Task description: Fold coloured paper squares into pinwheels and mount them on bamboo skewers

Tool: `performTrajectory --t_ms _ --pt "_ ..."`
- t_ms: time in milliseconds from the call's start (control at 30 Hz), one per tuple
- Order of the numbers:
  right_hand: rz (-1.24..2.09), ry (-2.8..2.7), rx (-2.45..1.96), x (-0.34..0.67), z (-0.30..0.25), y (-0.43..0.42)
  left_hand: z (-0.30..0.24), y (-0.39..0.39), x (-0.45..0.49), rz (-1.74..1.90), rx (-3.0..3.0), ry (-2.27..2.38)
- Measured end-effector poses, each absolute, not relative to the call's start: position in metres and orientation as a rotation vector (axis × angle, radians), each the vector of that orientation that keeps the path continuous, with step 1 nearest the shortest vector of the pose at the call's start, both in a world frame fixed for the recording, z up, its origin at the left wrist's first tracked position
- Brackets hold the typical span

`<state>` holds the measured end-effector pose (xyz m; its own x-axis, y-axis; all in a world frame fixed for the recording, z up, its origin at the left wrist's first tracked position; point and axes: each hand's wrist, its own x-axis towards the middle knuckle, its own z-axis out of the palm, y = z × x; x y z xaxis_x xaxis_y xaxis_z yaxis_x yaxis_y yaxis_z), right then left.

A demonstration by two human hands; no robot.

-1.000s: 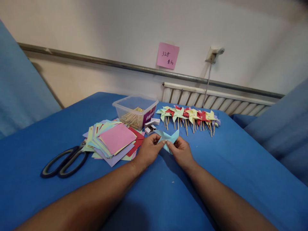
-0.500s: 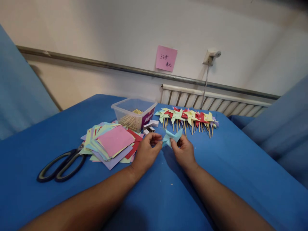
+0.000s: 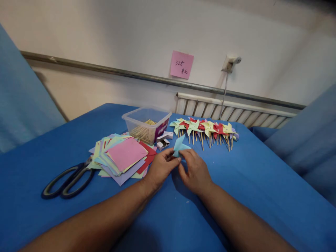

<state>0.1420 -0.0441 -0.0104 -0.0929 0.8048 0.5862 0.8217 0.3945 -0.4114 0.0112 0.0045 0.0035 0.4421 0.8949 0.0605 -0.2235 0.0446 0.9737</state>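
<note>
A light-blue paper pinwheel [image 3: 179, 145] is held up off the table between my hands, its folded blades pointing up and to the right. My left hand [image 3: 162, 166] is closed on its lower left part, thumb in front and fingers behind. On its right side, my right hand [image 3: 195, 170] has its fingers bent over the paper; the fingertips partly hide the middle. No stick shows on this pinwheel. Just beyond my hands lies a small open box [image 3: 163, 143] with dark contents, too small to make out.
Left of my hands lie stacked coloured paper squares [image 3: 127, 154] and large scissors [image 3: 69, 180]. Behind them stands a clear plastic tub [image 3: 143, 122] of wooden sticks. Several finished pinwheels [image 3: 210, 126] lie at the back right of the blue-covered table [image 3: 249, 196], near a radiator [image 3: 236, 112].
The pinwheel has turned and moved slightly left, so its blades now point upward. My right hand has moved left and bent its fingers over the paper, closer to my left hand.
</note>
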Motion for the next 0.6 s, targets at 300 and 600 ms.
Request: performTrajectory --t_ms 300,600 --pt "0.111 -1.847 -1.367 0.138 -0.013 -0.046 -0.010 0.014 0.008 1.067 1.180 0.880" --pt "0.218 -1.618 -1.387 0.142 -0.018 -0.040 -0.011 0.012 0.010 1.007 1.130 1.017"
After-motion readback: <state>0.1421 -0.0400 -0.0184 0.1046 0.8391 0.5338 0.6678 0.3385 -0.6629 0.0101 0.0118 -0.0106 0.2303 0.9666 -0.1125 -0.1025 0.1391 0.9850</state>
